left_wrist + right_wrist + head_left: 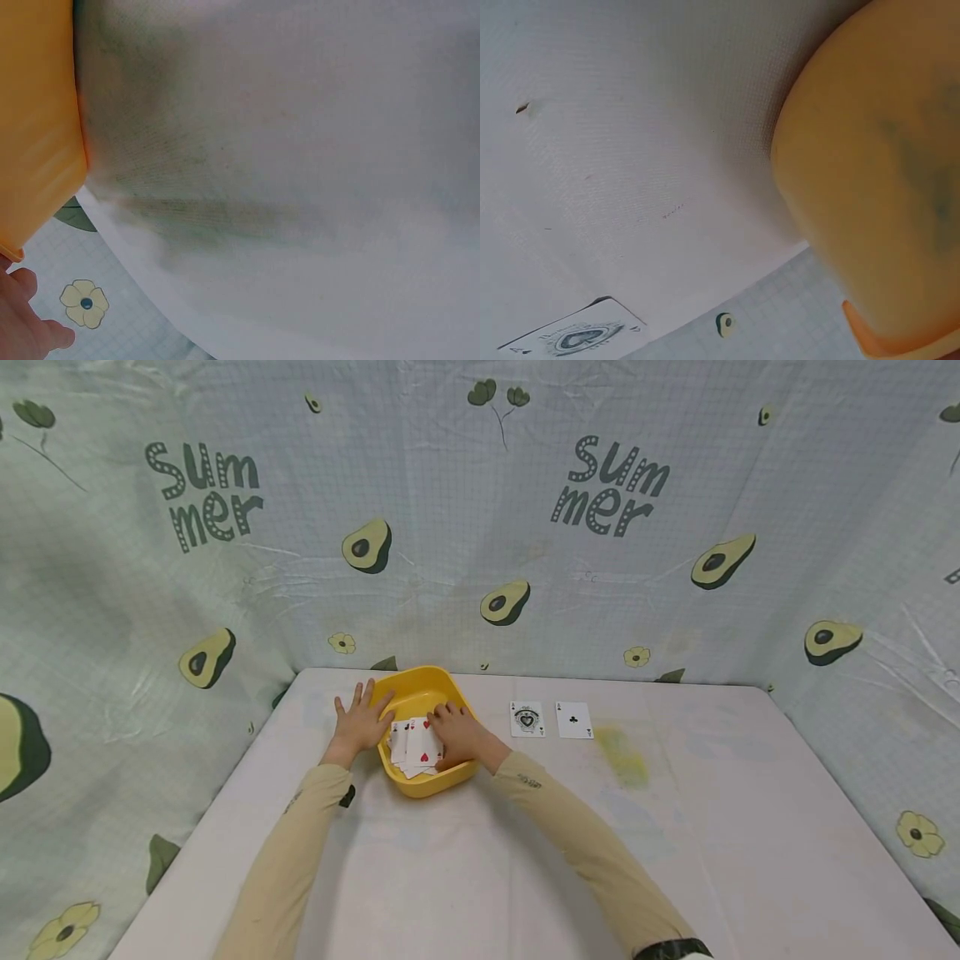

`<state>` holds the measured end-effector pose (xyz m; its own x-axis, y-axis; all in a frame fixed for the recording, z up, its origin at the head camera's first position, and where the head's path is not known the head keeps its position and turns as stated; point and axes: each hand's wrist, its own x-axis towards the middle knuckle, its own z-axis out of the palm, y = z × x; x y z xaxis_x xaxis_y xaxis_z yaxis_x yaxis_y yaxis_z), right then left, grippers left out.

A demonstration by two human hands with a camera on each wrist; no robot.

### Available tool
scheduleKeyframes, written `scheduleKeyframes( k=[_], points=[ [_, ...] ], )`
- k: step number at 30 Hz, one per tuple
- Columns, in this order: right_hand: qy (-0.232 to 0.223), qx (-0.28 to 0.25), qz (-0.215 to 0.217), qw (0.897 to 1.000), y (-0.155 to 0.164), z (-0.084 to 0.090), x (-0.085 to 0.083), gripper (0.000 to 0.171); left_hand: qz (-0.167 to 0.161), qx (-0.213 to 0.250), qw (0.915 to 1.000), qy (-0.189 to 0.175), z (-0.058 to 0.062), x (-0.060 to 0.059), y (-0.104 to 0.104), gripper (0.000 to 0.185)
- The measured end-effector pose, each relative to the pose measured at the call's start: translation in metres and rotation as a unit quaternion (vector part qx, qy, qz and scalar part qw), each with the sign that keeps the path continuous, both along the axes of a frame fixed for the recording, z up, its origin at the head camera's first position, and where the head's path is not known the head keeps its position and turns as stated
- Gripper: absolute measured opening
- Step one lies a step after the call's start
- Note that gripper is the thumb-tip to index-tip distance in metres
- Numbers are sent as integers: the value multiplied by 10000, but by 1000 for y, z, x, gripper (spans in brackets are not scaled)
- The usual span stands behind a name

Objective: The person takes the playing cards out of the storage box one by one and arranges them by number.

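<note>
A yellow square bowl (417, 688) stands on the white table near its far edge, with several playing cards (416, 747) fanned face up inside it. My left hand (361, 719) lies flat with straight, spread fingers against the bowl's left rim. My right hand (455, 734) is inside the bowl, its fingers curled over the top edge of the cards, gripping them. The left wrist view shows the bowl's outer wall (37, 127) and my fingertips (26, 315). In the right wrist view only the bowl's wall (877, 172) appears; the hand is out of sight.
Two cards lie face up to the right of the bowl: an ace of spades (527, 719) (577, 337) and an ace of clubs (573, 720). Avocado-print cloth (480, 527) walls the table on three sides. White tabletop (525, 877) spreads toward me.
</note>
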<state>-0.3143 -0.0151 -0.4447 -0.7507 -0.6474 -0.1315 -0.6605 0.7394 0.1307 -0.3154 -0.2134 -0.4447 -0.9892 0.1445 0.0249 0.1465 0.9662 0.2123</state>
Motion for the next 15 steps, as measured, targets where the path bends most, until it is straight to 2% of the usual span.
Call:
scheduleKeyframes(
  k=[15],
  points=[
    [197, -284, -16, 9994, 11, 15, 7, 90, 62, -125, 9999, -51, -1, -2, 1, 51]
  ],
)
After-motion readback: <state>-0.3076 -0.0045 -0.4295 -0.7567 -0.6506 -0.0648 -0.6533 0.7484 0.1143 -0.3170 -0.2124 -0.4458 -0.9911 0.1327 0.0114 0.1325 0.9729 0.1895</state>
